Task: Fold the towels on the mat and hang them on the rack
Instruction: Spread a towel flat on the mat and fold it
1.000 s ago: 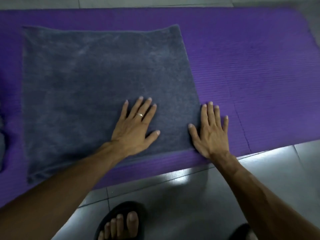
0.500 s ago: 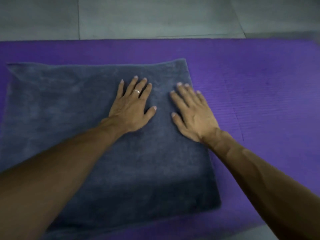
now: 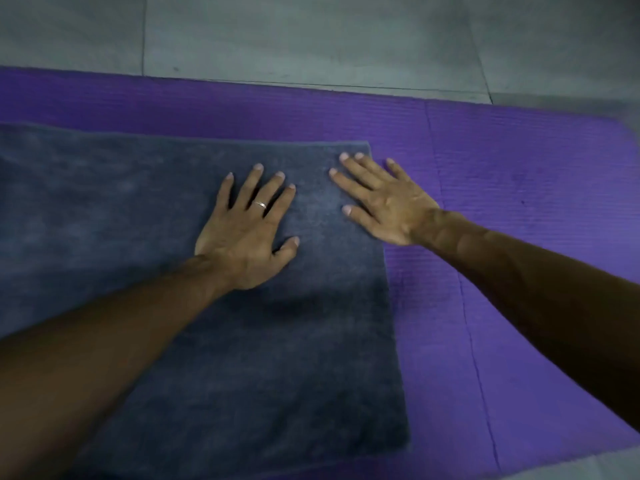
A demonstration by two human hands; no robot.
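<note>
While the grey towel lies flat on the left part of the purple mat, its far edge runs parallel to the mat's far edge with a strip of bare mat between them. Left hand, ring on one finger, presses flat with fingers spread wide, well inside the towel. Right hand, also flat and spread, straddles the towel's far right corner, little finger on bare mat; open mat extends rightward.

One head-worn view looks forward and steeply down from close above, taking in both forearms, the mat and, along the top edge, a strip of tiled floor
</note>
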